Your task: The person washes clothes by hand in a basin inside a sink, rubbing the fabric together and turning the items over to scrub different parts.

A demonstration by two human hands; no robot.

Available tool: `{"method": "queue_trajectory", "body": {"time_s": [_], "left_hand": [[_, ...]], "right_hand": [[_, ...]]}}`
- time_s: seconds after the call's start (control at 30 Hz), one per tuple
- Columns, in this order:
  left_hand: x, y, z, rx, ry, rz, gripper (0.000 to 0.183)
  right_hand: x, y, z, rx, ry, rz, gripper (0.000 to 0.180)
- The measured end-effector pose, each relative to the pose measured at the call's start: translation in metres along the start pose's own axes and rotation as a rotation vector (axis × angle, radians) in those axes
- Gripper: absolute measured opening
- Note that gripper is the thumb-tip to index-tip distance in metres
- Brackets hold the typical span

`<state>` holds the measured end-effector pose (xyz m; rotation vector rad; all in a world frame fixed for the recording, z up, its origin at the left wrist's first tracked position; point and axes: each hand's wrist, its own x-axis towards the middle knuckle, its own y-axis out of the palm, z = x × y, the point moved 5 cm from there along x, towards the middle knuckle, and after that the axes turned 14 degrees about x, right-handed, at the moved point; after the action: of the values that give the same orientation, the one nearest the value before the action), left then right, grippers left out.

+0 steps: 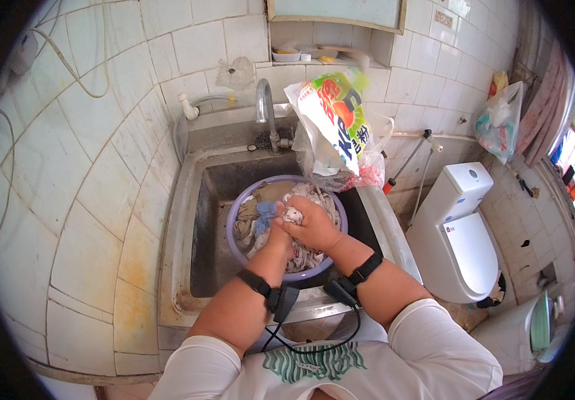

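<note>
Over a round purple plastic basin, both my hands grip a bunched white cloth with a small dark print. My left hand presses against it from the left. My right hand wraps around it, its fingers curled. More of the patterned fabric hangs down into the basin below my wrists. Beside my left hand lies a blue cloth, and tan-brown fabric fills the basin's left side. My hands hide the middle of the basin, so any water in it is hard to make out.
The basin sits inside a stainless steel sink with a curved faucet behind. A detergent powder bag stands at the sink's back right corner, overhanging the basin's edge. A white toilet is to the right, near a lidded bin.
</note>
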<state>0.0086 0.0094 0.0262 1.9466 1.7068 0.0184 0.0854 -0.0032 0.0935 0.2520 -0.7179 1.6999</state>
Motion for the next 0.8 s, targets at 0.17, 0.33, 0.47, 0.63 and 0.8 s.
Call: {"method": "queue_trajectory", "body": {"time_s": [0.17,0.33,0.47,0.63,0.8], "left_hand": [[0.037,-0.009,0.019,0.085,0.218,0.033,0.055],[0.037,-0.003,0.016,0.184,0.195,0.033,0.05],[0.032,-0.021,0.009,0.087,0.072,-0.016,0.05],[0.038,-0.022,0.019,-0.2,0.084,0.17,0.048],[0.016,-0.002,-0.003,0.196,0.245,-0.1,0.045]], "right_hand": [[0.007,-0.017,-0.044,0.038,0.274,-0.289,0.025],[0.003,-0.025,-0.045,0.028,0.211,-0.312,0.024],[0.0,-0.007,-0.008,-0.02,0.155,-0.047,0.028],[0.001,0.001,-0.001,-0.132,0.12,0.018,0.029],[0.002,-0.023,-0.045,-0.073,0.29,-0.258,0.027]]}}
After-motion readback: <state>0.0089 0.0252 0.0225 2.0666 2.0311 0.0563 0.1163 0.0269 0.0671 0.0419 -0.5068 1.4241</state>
